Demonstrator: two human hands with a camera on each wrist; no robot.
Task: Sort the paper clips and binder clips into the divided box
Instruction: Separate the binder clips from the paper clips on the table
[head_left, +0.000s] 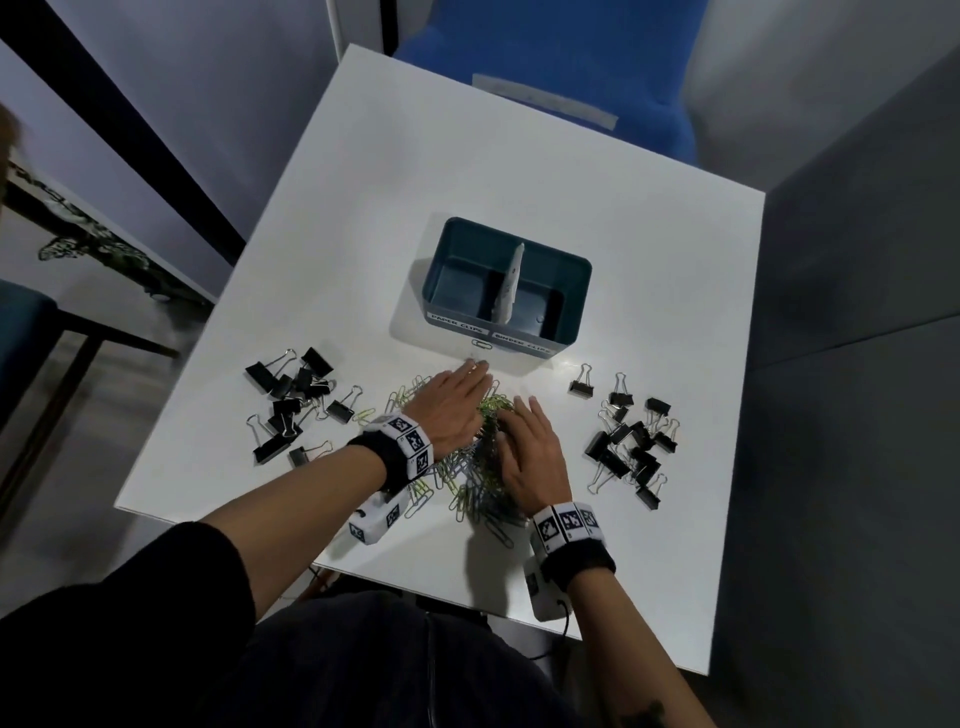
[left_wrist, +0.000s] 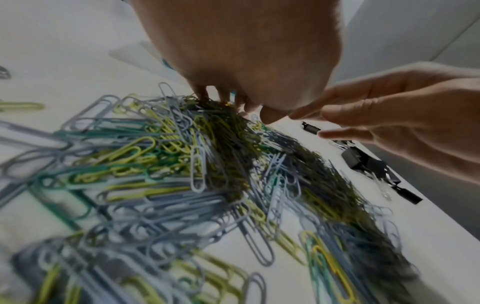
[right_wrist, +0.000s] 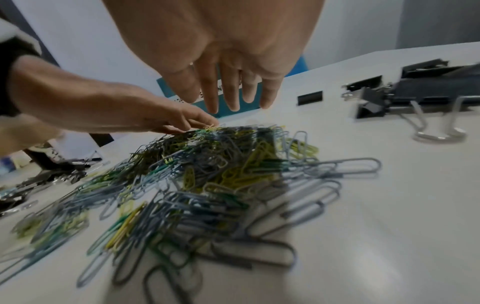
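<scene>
A pile of coloured paper clips (head_left: 475, 467) lies on the white table (head_left: 467, 182) between my hands. My left hand (head_left: 467, 379) reaches flat over the pile, and its straight fingertips (left_wrist: 226, 99) touch the far top of the clips (left_wrist: 182, 160). My right hand (head_left: 519, 415) hovers at the pile's right side with fingers (right_wrist: 233, 96) straight and spread, holding nothing. Black binder clips lie in a left group (head_left: 293, 400) and a right group (head_left: 628, 441). The teal divided box (head_left: 566, 291), labelled for paper clips left and binder clips right, stands just beyond.
One loose paper clip (head_left: 482, 344) lies against the box front. A single binder clip (head_left: 582, 384) sits apart from the right group. A blue chair (head_left: 545, 67) stands past the far table edge. The near edge is close under my wrists.
</scene>
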